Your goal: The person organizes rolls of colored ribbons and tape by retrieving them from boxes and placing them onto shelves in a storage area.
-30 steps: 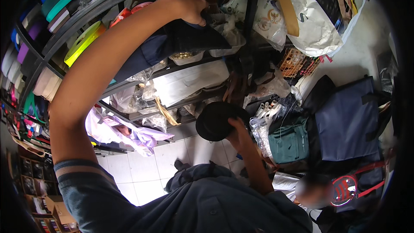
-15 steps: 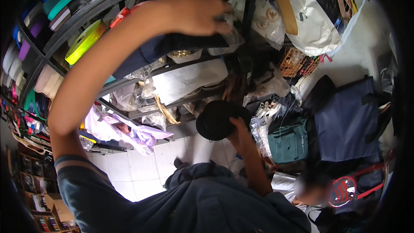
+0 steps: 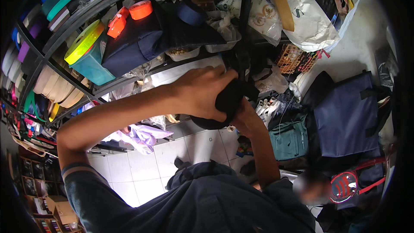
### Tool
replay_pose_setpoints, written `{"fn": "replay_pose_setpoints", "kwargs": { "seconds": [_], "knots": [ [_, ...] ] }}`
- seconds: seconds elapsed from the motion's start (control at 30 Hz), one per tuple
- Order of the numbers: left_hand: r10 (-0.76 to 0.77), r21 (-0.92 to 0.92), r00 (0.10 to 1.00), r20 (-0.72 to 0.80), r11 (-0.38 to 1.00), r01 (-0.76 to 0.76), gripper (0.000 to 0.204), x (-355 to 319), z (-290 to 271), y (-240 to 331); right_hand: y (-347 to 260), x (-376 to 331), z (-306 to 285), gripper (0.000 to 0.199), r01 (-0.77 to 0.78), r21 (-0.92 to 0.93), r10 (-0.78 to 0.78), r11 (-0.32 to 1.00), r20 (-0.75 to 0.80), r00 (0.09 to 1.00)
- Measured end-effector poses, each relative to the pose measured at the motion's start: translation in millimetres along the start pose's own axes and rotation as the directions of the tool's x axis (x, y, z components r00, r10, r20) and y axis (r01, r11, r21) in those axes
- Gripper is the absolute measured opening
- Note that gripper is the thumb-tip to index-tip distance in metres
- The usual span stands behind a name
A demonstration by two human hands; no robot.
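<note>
In front of my chest both hands meet at black round rolls, apparently of strap or tape. My left hand (image 3: 202,94) reaches across from the left, fingers bent over the upper black roll (image 3: 231,98), its thumb on the near side. From below, my right hand (image 3: 246,118) grips the black bundle; its fingertips are mostly hidden. A darker rounded edge of another black roll (image 3: 208,124) shows beneath my left hand. On the shelf beyond lie a navy roll (image 3: 192,13), orange rolls (image 3: 141,9) and a black padded fabric piece (image 3: 138,39).
A black metal shelf frame (image 3: 246,13) spans the far side. It carries a yellow reel (image 3: 85,42), a teal box (image 3: 92,67) and plastic tubs (image 3: 224,45). To the right are a green bag (image 3: 289,137), a navy bag (image 3: 345,116) and a person (image 3: 311,188).
My left hand has come down from the upper shelf to the black rolls in my right hand. The navy and orange rolls on the shelf are now uncovered.
</note>
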State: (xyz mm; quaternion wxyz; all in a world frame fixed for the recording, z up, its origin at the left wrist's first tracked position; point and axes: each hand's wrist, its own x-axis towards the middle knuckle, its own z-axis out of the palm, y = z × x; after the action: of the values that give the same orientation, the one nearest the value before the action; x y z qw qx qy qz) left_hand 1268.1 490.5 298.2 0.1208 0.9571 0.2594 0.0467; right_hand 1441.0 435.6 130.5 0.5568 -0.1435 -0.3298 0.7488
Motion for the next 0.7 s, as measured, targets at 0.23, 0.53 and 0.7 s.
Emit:
{"fn": "replay_pose_setpoints", "kwargs": {
  "seconds": [0.23,0.53,0.7],
  "knots": [
    [0.023,-0.144,0.981,-0.192,0.988,-0.052,0.067,6,-68,3,-46,13,46,0.080,0.099,-0.235,-0.139,0.967,-0.160,0.977],
    [-0.045,0.469,0.903,-0.428,0.843,0.264,0.070,53,-103,-32,-93,39,52,0.064,0.360,-0.264,-0.398,0.895,-0.107,0.911],
    [0.031,0.691,0.896,-0.444,0.648,0.320,0.073,81,-97,-45,-91,59,53,0.065,0.477,-0.570,-0.646,0.669,-0.128,0.753]
  ]
}}
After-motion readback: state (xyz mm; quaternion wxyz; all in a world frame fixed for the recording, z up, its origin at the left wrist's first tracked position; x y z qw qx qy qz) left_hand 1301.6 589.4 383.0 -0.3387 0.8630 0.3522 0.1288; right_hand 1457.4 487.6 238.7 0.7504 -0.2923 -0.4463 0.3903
